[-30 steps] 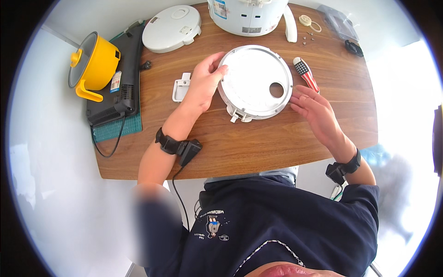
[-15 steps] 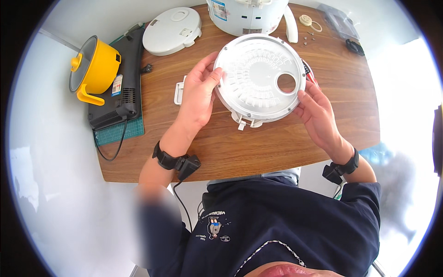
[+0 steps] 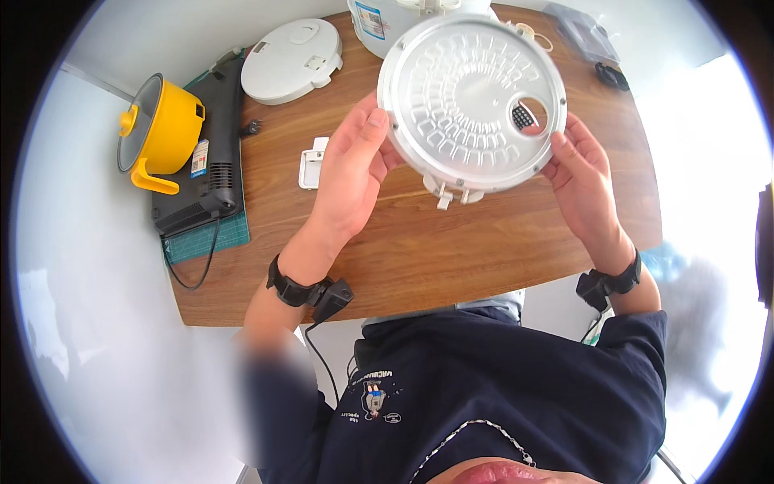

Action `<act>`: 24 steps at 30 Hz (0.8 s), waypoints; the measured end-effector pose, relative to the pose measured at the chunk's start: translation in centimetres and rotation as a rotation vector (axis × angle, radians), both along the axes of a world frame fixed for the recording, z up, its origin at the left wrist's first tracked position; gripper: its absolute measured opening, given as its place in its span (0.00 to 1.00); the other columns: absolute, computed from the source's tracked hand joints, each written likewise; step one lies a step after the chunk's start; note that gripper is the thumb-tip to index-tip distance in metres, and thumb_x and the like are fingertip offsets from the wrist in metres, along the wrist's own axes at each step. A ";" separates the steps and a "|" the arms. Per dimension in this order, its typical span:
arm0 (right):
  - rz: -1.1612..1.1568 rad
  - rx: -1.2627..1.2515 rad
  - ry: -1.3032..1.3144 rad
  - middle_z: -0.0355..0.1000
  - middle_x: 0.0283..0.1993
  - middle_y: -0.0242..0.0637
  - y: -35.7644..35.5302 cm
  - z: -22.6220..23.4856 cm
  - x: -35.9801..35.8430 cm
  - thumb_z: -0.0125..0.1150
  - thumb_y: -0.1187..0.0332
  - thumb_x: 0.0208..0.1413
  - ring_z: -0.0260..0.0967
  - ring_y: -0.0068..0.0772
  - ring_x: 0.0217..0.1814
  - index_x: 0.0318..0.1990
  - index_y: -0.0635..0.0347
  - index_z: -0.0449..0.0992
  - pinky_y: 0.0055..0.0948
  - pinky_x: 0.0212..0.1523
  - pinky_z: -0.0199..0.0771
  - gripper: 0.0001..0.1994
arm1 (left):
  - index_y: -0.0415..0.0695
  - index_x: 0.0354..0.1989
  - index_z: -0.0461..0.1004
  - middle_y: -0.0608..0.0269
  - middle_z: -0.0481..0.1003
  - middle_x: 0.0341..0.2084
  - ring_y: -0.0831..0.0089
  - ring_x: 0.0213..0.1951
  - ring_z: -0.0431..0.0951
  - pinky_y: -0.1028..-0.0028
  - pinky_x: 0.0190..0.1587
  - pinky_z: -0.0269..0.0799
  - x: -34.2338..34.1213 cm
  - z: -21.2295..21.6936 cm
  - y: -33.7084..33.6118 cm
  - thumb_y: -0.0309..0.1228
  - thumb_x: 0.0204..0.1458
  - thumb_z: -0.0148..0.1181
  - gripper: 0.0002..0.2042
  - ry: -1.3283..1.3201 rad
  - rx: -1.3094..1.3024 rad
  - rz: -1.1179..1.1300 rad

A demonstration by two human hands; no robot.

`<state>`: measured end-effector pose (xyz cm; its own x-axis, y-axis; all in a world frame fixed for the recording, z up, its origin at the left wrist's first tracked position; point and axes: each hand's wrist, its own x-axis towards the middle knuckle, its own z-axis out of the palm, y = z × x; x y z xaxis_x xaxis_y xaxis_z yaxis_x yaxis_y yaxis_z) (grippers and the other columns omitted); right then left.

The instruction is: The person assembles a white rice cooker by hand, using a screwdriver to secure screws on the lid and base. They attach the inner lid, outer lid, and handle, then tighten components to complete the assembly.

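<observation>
Both hands hold a round silver inner lid plate (image 3: pixel 472 101) up off the wooden table (image 3: pixel 419 250), tilted toward the camera. The left hand (image 3: pixel 351 173) clamps the plate's left rim, thumb pressed on the dimpled face and fingers curled behind. The right hand (image 3: pixel 584 181) grips the right rim the same way, its fingertips touching the edge just below the plate's round hole. 2 small white tabs stick out from the plate's lower edge, between the hands. Just left of the left hand, a small white latch piece (image 3: pixel 312 168) lies flat on the table. Farther left sit a black appliance (image 3: pixel 210 177) and a yellow pot (image 3: pixel 161 129). Beyond the left hand lies a white round outer lid (image 3: pixel 292 60), and behind the held plate stands a white cooker body (image 3: pixel 379 20), mostly hidden
</observation>
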<state>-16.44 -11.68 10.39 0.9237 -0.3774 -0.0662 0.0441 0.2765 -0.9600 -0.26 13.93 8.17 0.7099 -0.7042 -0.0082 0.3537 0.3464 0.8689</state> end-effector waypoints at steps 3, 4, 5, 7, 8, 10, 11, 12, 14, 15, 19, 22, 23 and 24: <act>-0.018 -0.031 -0.052 0.79 0.59 0.45 -1.2 0.8 0.4 0.53 0.65 0.76 0.79 0.31 0.59 0.68 0.68 0.65 0.31 0.62 0.79 0.21 | 0.37 0.71 0.66 0.59 0.79 0.57 0.69 0.54 0.80 0.65 0.59 0.76 -0.4 -0.9 0.2 0.47 0.75 0.49 0.28 -0.038 0.029 -0.143; -0.009 -0.022 -0.075 0.79 0.59 0.45 -1.5 1.0 0.5 0.54 0.64 0.76 0.78 0.30 0.60 0.68 0.69 0.65 0.32 0.63 0.78 0.21 | 0.37 0.70 0.68 0.59 0.79 0.57 0.68 0.55 0.80 0.65 0.59 0.76 -0.6 -1.4 0.2 0.49 0.74 0.51 0.28 -0.035 0.045 -0.175; -0.017 -0.009 -0.091 0.79 0.59 0.45 -1.8 0.9 0.7 0.54 0.64 0.76 0.78 0.30 0.60 0.68 0.69 0.65 0.32 0.64 0.78 0.21 | 0.37 0.68 0.70 0.58 0.79 0.57 0.67 0.55 0.80 0.65 0.59 0.76 -0.8 -1.8 0.2 0.50 0.73 0.53 0.28 -0.032 0.061 -0.207; -0.033 0.020 -0.122 0.79 0.60 0.45 -2.6 0.7 1.2 0.54 0.64 0.76 0.78 0.30 0.60 0.68 0.69 0.65 0.33 0.64 0.77 0.21 | 0.37 0.68 0.70 0.55 0.79 0.58 0.64 0.56 0.81 0.64 0.59 0.77 -1.3 -1.5 -0.1 0.45 0.73 0.55 0.26 -0.059 0.088 -0.258; -0.022 0.015 -0.137 0.78 0.60 0.47 -2.9 0.5 1.3 0.54 0.64 0.76 0.77 0.30 0.61 0.68 0.68 0.65 0.33 0.64 0.78 0.21 | 0.37 0.68 0.70 0.53 0.79 0.58 0.63 0.56 0.82 0.63 0.59 0.77 -1.8 -1.0 -0.5 0.44 0.73 0.55 0.25 -0.103 0.118 -0.259; -0.029 -0.013 -0.128 0.78 0.60 0.41 -2.5 0.7 1.6 0.52 0.65 0.77 0.78 0.28 0.58 0.70 0.68 0.64 0.32 0.62 0.78 0.21 | 0.36 0.66 0.72 0.52 0.80 0.57 0.63 0.55 0.83 0.64 0.57 0.78 -2.2 -0.7 -1.0 0.40 0.72 0.56 0.22 -0.127 0.142 -0.270; -0.031 -0.027 -0.124 0.78 0.60 0.39 -2.4 0.8 1.7 0.51 0.66 0.77 0.78 0.27 0.57 0.70 0.67 0.64 0.31 0.61 0.78 0.21 | 0.35 0.64 0.73 0.52 0.81 0.56 0.64 0.53 0.84 0.65 0.56 0.79 -2.1 -0.8 -1.2 0.37 0.72 0.58 0.20 -0.107 0.137 -0.282; -0.026 -0.015 -0.129 0.78 0.60 0.42 -2.4 0.8 1.8 0.52 0.65 0.77 0.78 0.28 0.58 0.70 0.67 0.64 0.33 0.62 0.78 0.21 | 0.35 0.63 0.75 0.53 0.82 0.55 0.66 0.51 0.84 0.67 0.54 0.80 -2.1 -0.9 -1.4 0.34 0.71 0.59 0.18 -0.087 0.131 -0.296; -0.017 0.008 -0.139 0.78 0.61 0.49 -2.5 0.7 1.8 0.54 0.64 0.76 0.77 0.32 0.61 0.68 0.68 0.64 0.36 0.66 0.78 0.21 | 0.34 0.59 0.77 0.52 0.84 0.50 0.66 0.47 0.86 0.68 0.51 0.82 -2.1 -0.8 -1.6 0.33 0.71 0.59 0.16 -0.060 0.158 -0.270; -0.016 0.006 -0.147 0.78 0.61 0.49 -2.5 0.6 1.9 0.54 0.64 0.76 0.78 0.32 0.61 0.68 0.68 0.64 0.36 0.66 0.78 0.21 | 0.34 0.58 0.78 0.51 0.85 0.48 0.66 0.45 0.87 0.69 0.49 0.83 -2.2 -0.8 -1.6 0.33 0.71 0.59 0.15 -0.047 0.173 -0.255; -0.012 -0.008 -0.176 0.78 0.60 0.49 -2.7 0.4 2.0 0.53 0.65 0.76 0.78 0.33 0.60 0.68 0.68 0.64 0.36 0.65 0.80 0.20 | 0.33 0.55 0.79 0.48 0.85 0.44 0.65 0.41 0.88 0.70 0.44 0.85 -2.2 -0.9 -1.7 0.32 0.71 0.58 0.14 -0.006 0.209 -0.253; -0.015 -0.018 -0.189 0.78 0.60 0.49 -2.8 0.3 2.1 0.53 0.65 0.77 0.79 0.33 0.60 0.68 0.68 0.64 0.35 0.65 0.80 0.20 | 0.32 0.54 0.80 0.46 0.85 0.43 0.64 0.41 0.88 0.70 0.43 0.86 -2.3 -0.7 -1.9 0.32 0.71 0.58 0.14 0.007 0.228 -0.241; -0.017 -0.021 -0.192 0.78 0.61 0.49 -2.8 0.2 2.1 0.53 0.65 0.77 0.79 0.33 0.60 0.68 0.68 0.64 0.35 0.65 0.80 0.20 | 0.32 0.54 0.80 0.46 0.85 0.44 0.63 0.41 0.88 0.69 0.43 0.86 -2.4 -0.6 -2.0 0.32 0.71 0.58 0.14 0.009 0.242 -0.237; -0.020 -0.019 -0.193 0.78 0.61 0.49 -2.7 0.2 2.1 0.53 0.66 0.77 0.79 0.33 0.60 0.68 0.68 0.64 0.36 0.65 0.80 0.20 | 0.32 0.54 0.80 0.46 0.85 0.44 0.63 0.41 0.88 0.69 0.43 0.86 -2.4 -0.6 -2.0 0.32 0.71 0.58 0.14 0.010 0.256 -0.231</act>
